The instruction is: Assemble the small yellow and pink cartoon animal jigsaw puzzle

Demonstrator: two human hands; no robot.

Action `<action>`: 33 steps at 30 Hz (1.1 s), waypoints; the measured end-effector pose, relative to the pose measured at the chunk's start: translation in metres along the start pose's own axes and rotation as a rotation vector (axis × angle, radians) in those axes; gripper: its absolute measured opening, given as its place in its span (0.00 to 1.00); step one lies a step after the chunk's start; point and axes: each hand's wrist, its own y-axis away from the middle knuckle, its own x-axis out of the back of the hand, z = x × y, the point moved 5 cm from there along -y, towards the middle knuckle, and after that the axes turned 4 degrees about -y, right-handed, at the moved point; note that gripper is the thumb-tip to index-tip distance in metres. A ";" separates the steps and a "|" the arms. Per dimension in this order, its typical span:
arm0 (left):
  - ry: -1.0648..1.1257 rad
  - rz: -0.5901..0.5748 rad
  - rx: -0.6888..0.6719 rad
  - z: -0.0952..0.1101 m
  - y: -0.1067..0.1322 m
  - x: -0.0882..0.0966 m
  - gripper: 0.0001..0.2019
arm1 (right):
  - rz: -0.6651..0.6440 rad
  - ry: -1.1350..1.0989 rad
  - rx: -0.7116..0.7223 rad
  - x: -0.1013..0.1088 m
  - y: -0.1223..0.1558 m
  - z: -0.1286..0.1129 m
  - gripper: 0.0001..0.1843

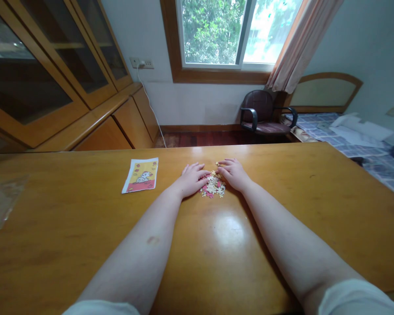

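"So, looking across what?"
"Across a wooden tabletop [197,271], past a picture card [142,176] well to the left."
"And clenched on anything?"
"No, resting palms-down and loosely spread: with the left hand [192,179] at the left edge of the puzzle heap [213,186], with the right hand [234,174] at its far right."
"Then lying between both?"
"Yes, touching each, near a stray piece [217,163] by the right hand."

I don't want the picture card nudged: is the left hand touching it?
Apart. The head view shows a strip of tabletop between the left hand and the picture card, which lies to the hand's left.
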 end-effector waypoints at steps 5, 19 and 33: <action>0.001 0.008 0.014 -0.001 0.000 -0.001 0.22 | -0.021 0.017 -0.020 0.000 0.000 0.000 0.20; -0.040 0.017 0.036 -0.001 -0.001 0.000 0.23 | -0.241 0.084 -0.078 -0.008 0.005 -0.012 0.26; -0.155 0.014 0.134 -0.004 0.001 -0.001 0.25 | -0.214 -0.011 0.015 -0.004 0.006 -0.020 0.22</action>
